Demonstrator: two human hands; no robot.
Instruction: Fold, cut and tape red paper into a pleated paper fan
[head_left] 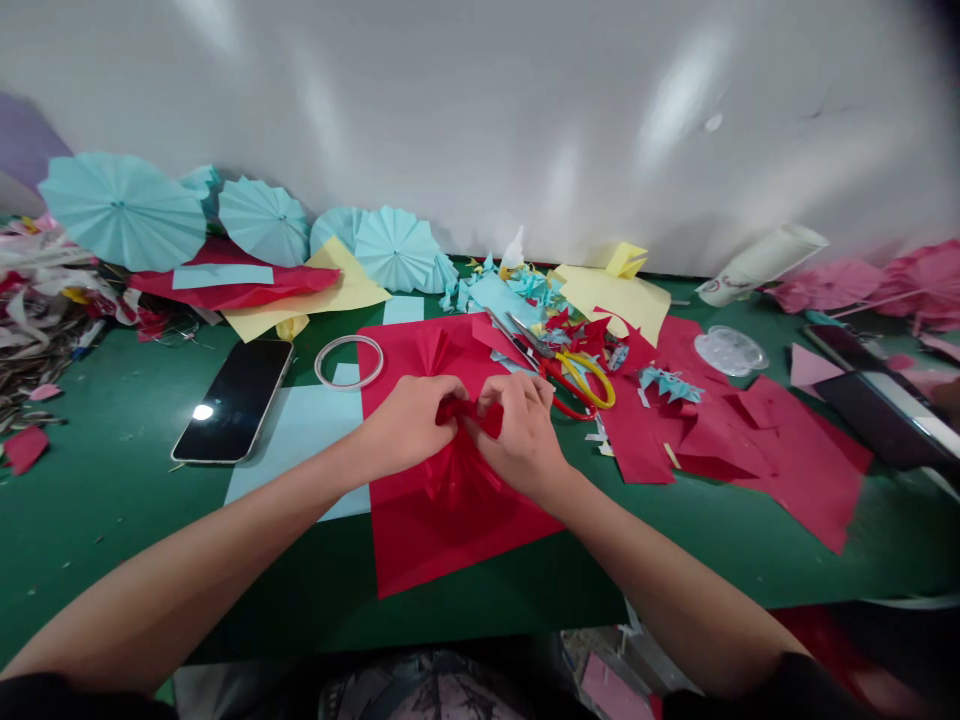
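Both my hands meet over a flat red paper sheet [420, 550] in the middle of the table. Between them is a pleated red paper [454, 475], fanning out above and below my fingers. My left hand [416, 420] pinches its middle from the left. From the right, my right hand [521, 425] pinches the same spot, thumb and fingers bent inward. The exact fingertip contact is partly hidden. Scissors with red and yellow handles [589, 380] lie just right of my right hand. A roll ring of white tape [321, 365] rests left of the pleated paper.
A phone [234, 405] lies at left beside light blue paper [289, 440]. Blue pleated rosettes [124, 215] lean along the wall. Red paper scraps [712, 440], a clear plastic lid [730, 350] and a white roll [765, 265] are at right. Blue scraps [499, 297] sit at the back.
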